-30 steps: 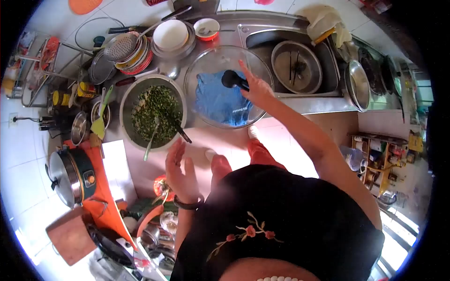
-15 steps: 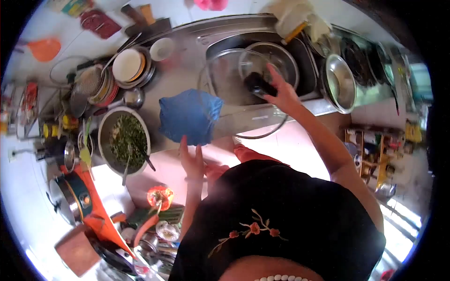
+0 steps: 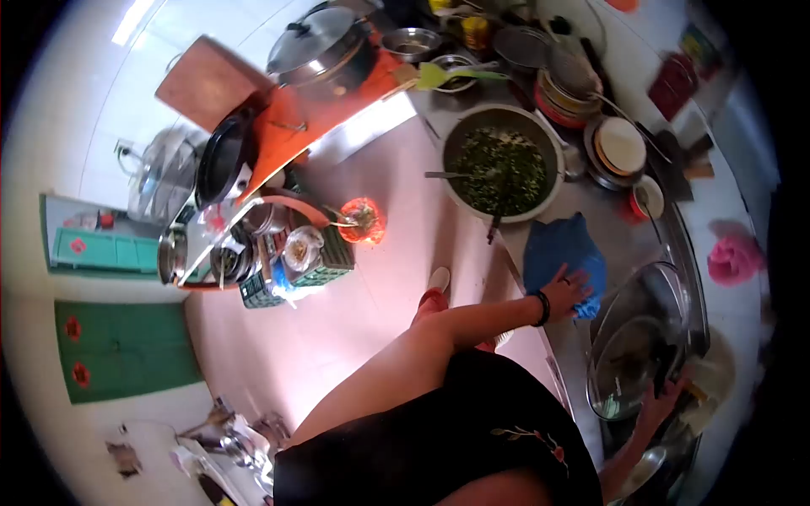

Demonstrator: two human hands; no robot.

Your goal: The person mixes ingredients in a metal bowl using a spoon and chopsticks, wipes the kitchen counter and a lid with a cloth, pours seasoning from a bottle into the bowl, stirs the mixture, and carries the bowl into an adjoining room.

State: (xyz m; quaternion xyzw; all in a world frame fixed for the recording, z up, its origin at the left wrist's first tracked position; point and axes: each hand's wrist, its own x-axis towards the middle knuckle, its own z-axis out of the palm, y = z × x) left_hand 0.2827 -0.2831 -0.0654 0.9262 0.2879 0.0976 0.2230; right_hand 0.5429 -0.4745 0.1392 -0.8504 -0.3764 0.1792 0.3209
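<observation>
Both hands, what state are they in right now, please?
Left hand: open, over the crumpled blue cloth.
Right hand: holding the round glass lid by its black knob.

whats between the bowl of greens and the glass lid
A crumpled blue sheet, with the left hand on it, lies between the bowl and the lid in the head view.

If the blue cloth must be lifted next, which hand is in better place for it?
Left, I think: the left hand lies on the cloth, while the right hand holds the glass lid by its knob.
</observation>
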